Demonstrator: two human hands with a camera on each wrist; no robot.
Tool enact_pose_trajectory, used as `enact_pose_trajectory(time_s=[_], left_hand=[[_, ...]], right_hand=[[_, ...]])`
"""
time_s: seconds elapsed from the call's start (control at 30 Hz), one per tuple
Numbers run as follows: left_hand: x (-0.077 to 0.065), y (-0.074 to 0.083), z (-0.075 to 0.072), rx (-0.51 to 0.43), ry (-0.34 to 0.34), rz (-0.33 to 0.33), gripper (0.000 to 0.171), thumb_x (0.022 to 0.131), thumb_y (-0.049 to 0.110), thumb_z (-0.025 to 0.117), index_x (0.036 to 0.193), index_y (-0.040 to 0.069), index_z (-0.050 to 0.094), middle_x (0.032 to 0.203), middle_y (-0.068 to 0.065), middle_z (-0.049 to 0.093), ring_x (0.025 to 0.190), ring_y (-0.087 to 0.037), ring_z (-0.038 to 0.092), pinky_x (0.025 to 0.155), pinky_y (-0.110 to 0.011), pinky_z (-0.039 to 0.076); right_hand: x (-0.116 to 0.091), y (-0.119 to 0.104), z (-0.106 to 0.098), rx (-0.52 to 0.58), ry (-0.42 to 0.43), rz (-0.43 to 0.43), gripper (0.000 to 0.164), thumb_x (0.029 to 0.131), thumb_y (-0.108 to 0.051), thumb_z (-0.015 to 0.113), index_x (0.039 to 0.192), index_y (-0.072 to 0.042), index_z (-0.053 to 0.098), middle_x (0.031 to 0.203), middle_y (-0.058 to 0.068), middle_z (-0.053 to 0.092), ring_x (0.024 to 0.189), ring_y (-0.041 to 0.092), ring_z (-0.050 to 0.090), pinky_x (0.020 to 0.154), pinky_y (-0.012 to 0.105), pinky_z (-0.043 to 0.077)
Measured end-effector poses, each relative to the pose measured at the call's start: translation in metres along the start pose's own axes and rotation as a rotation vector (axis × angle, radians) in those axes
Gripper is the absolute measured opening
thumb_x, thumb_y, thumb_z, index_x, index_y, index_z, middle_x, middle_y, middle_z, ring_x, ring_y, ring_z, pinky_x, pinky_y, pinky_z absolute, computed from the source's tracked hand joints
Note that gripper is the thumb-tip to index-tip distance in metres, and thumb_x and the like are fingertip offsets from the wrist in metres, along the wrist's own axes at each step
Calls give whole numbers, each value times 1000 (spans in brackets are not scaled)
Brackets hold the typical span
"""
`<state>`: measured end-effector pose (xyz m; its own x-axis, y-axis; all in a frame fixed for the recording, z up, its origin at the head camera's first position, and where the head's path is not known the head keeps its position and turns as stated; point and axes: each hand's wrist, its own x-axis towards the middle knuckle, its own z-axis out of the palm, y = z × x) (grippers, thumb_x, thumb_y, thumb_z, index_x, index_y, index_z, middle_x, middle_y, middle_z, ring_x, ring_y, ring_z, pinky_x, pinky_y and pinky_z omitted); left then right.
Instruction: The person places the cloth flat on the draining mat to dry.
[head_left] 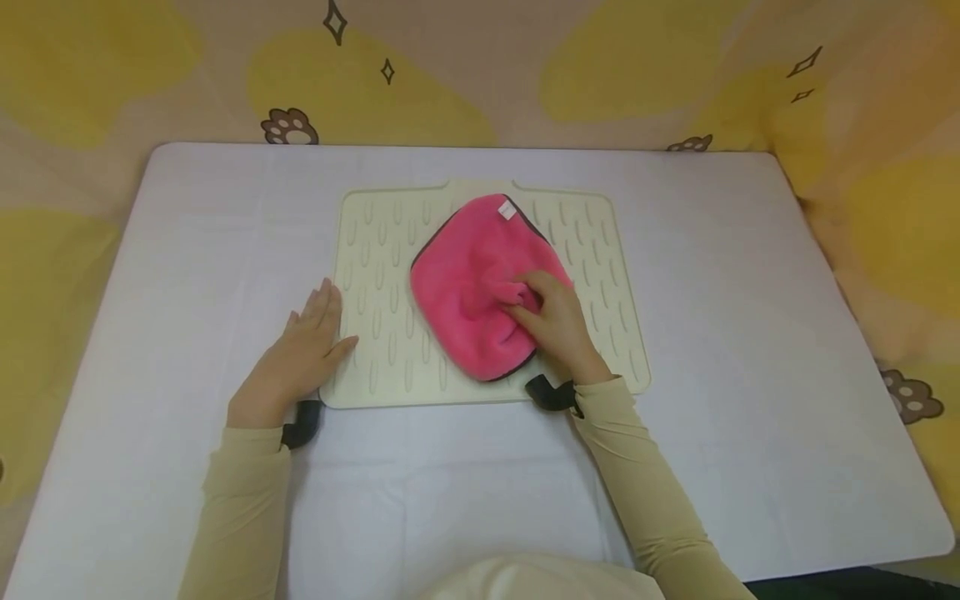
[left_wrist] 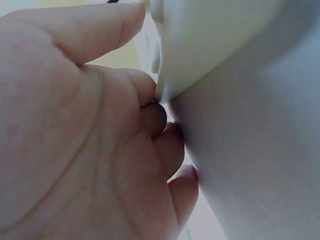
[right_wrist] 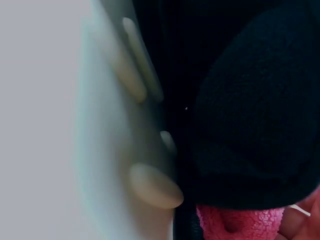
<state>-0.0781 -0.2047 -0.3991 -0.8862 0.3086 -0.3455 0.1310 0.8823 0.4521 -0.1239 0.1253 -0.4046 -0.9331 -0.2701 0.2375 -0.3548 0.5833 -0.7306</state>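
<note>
A pink cloth [head_left: 457,275] with dark edging and a small white tag lies on a cream ridged mat [head_left: 375,375]. My right hand [head_left: 555,325] pinches a fold of the cloth near its middle right between thumb and fingers. In the right wrist view the cloth's dark side [right_wrist: 250,110] fills much of the picture, with a pink part [right_wrist: 240,222] below it. My left hand [head_left: 303,350] lies at the mat's left edge, fingers extended and thumb over the border. The left wrist view shows the left palm [left_wrist: 90,140] with fingertips by the mat's edge.
The mat lies on a white table [head_left: 720,350] that reaches well past it on both sides. A patterned yellow curtain [head_left: 465,75] hangs behind the table and along its sides. Black wrist-worn pieces [head_left: 551,393] sit beside each hand.
</note>
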Motion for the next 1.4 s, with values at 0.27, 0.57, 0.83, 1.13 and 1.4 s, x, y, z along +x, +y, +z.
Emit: enact_pose_trajectory(time_s=[0.27,0.57,0.83,1.13,1.4], left_hand=[[-2,2,-3,-15,-5,7,73,102,31,36,144,-9,-7,152,-22,-16,140,-37,-11,109,-57,0],[-9,17,-25,-130,0,-32,76,101,42,36,146,-4,-4,153,-22,-6,141,-38,-2,112,-51,4],[22,37,-25,-285,253,49,53,99,33,48,136,-5,45,132,-22,50,118,-37,50,99,-49,38],[66,49,6,-467,297,-17,40,95,20,57,126,-5,55,110,-19,61,102,-31,56,90,-42,45],[73,49,11,-493,451,75,33,89,13,65,115,-7,61,99,-18,62,88,-28,60,79,-38,49]], right_hand=[[0,-2,-4,14,-44,46,28,81,-14,75,104,-2,67,99,10,64,92,22,56,83,35,45],[3,-10,-25,166,-140,111,36,81,-17,76,112,-3,65,105,8,64,91,20,57,81,32,48],[24,0,-47,196,-69,93,31,85,-11,71,112,0,64,107,12,65,93,23,61,82,37,49],[26,43,-58,84,-53,310,29,90,-14,64,114,2,64,105,18,66,97,28,60,84,38,46],[26,58,-62,117,-154,397,33,90,-20,64,114,2,64,114,18,63,106,29,56,95,41,41]])
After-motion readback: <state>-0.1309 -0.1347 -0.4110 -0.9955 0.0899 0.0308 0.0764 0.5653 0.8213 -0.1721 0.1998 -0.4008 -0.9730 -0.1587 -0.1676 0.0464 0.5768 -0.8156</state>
